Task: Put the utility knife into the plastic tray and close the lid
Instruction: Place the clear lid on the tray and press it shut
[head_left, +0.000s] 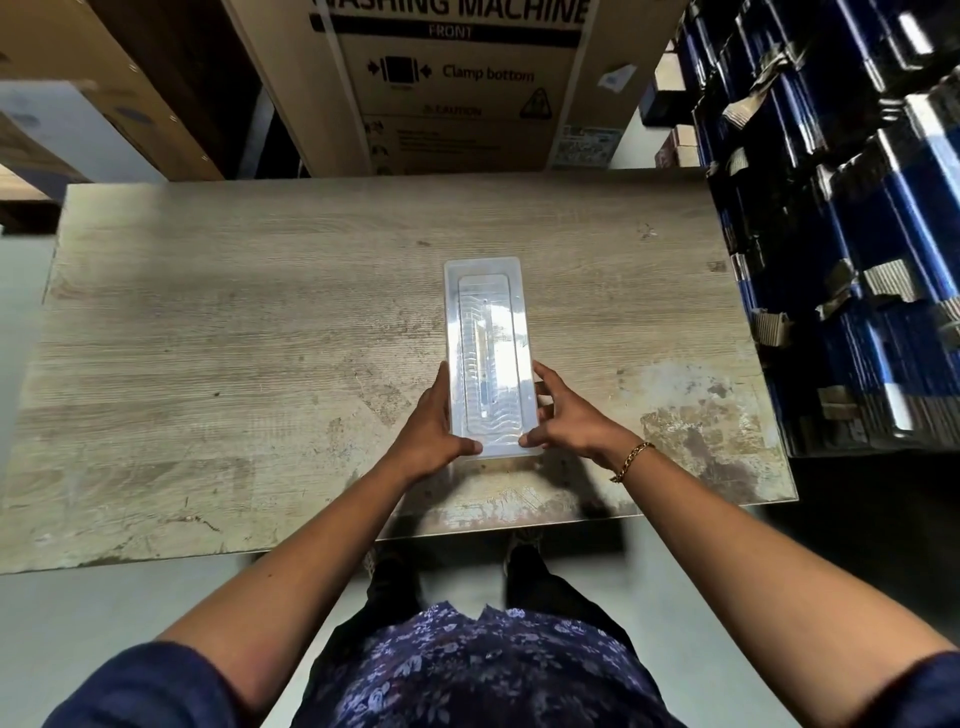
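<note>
A long clear plastic tray (488, 291) lies lengthwise on the wooden table (234, 338), with its lid down over it. Through the glare on the lid a slim yellowish shape shows inside, probably the utility knife (477, 343). My left hand (428, 426) holds the tray's near left edge, thumb pressed on the near corner. My right hand (569, 415) holds the near right edge, thumb on the other near corner. A gold bracelet circles my right wrist.
A large cardboard washing-machine box (457, 88) stands behind the table. Stacks of blue packs (852, 234) rise along the table's right side. More cartons (78, 104) sit at the back left. The table's near edge is just below my wrists.
</note>
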